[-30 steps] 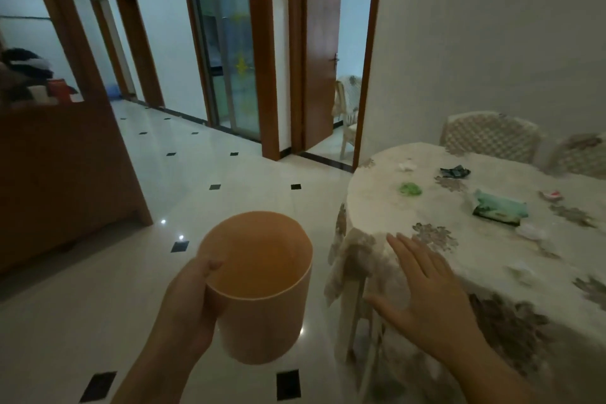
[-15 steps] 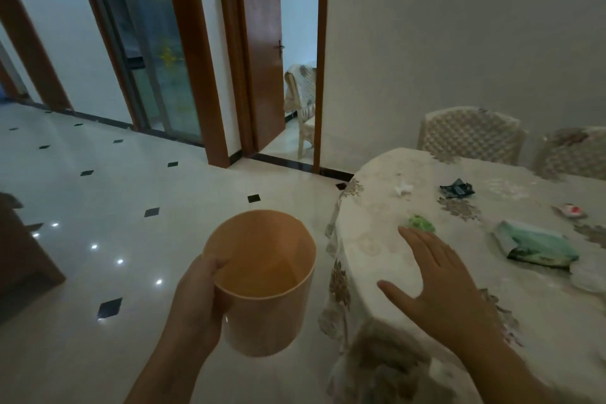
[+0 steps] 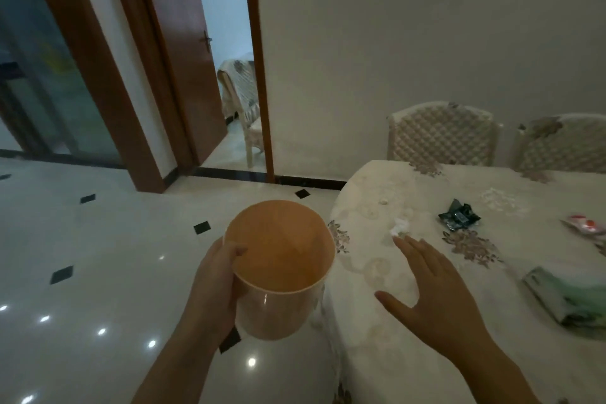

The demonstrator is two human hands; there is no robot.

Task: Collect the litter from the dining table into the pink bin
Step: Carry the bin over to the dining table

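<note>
Litter lies scattered over the dining table (image 3: 377, 357), which fills the right of the scene under a pale flowered cloth. We see a white crumpled tissue (image 3: 400, 226) near the table's left edge, a small pale scrap (image 3: 383, 201) a little farther off, a dark wrapper (image 3: 459, 216) to the right of the tissue, a red and white wrapper (image 3: 585, 226) at the far right, and a green packet (image 3: 570, 298) nearer on the right.

Our left hand (image 3: 213, 289) holds the pink bin (image 3: 282, 315) in the air just left of the table's edge, above the shiny tiled floor (image 3: 98, 239). The thumb is hooked over the rim and the fingers wrap the outer wall. The bin stands upright with its mouth facing us.

Our right hand (image 3: 436, 292) is flat, palm down over the cloth, fingers straight and the thumb spread out to the left. Its fingertips are just beside the tissue; we cannot tell whether they touch it.

Two quilted chairs (image 3: 439, 134) stand at the far side against the wall, and another chair (image 3: 242, 98) shows through the open doorway.
</note>
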